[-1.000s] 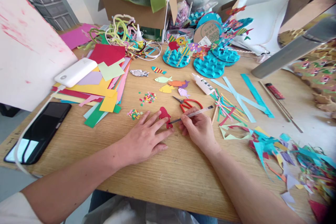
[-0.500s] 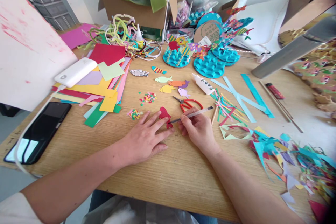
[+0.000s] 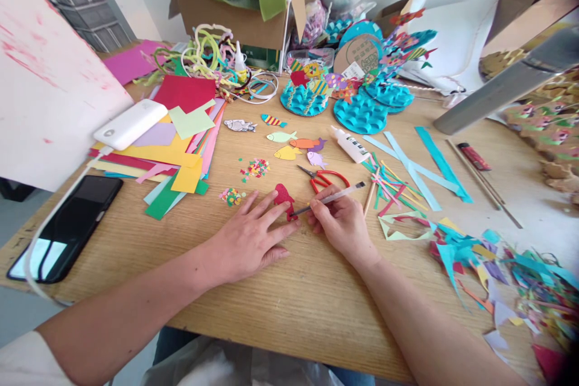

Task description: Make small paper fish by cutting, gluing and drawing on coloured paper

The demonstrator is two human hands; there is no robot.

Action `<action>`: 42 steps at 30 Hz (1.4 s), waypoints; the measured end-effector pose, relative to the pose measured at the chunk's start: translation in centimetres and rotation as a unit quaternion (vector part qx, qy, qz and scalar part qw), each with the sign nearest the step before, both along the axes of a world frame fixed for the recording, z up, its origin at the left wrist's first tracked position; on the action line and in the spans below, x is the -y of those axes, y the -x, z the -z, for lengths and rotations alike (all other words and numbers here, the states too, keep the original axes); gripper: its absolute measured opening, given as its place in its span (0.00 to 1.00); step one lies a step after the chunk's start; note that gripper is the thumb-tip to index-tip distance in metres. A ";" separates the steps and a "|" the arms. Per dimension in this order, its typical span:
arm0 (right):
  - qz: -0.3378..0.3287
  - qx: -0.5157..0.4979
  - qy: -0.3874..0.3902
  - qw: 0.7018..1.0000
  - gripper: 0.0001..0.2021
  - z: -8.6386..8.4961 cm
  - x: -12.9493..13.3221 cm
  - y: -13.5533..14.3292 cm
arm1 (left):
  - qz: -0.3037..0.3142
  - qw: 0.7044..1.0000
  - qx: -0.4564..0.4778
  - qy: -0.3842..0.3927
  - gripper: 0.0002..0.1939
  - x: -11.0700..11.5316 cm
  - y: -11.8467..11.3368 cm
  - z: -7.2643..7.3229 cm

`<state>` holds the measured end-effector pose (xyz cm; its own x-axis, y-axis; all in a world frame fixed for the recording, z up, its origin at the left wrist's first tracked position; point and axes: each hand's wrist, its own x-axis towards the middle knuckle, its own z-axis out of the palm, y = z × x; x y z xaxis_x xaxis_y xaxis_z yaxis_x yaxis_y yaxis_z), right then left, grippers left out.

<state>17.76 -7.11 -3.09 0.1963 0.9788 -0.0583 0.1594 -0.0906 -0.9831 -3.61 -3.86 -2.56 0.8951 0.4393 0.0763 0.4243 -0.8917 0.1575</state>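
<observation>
A red paper fish lies flat on the wooden table in front of me. My left hand rests palm down with its fingers spread, its fingertips over the near edge of the fish. In my right hand I grip a slim pen with a grey barrel. The dark tip of the pen meets the tail end of the fish, close to my left fingers. Red-handled scissors lie just beyond my right hand. Small piles of coloured paper bits sit beyond my left fingers.
Cut paper fish and a white glue bottle lie farther back. Blue egg-carton bases stand behind them. Coloured sheets, a power bank and a phone are left; paper strips and scraps lie right.
The pen tip has shifted very slightly at the fish's tail, and the pen's back end has tipped a little. My left hand stays where it was.
</observation>
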 end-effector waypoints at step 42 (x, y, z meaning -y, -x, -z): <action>-0.013 -0.138 -0.023 0.990 0.12 -0.9 -0.3 0.1 | -0.003 1.000 0.002 -0.004 0.28 0.2 -0.1 0.0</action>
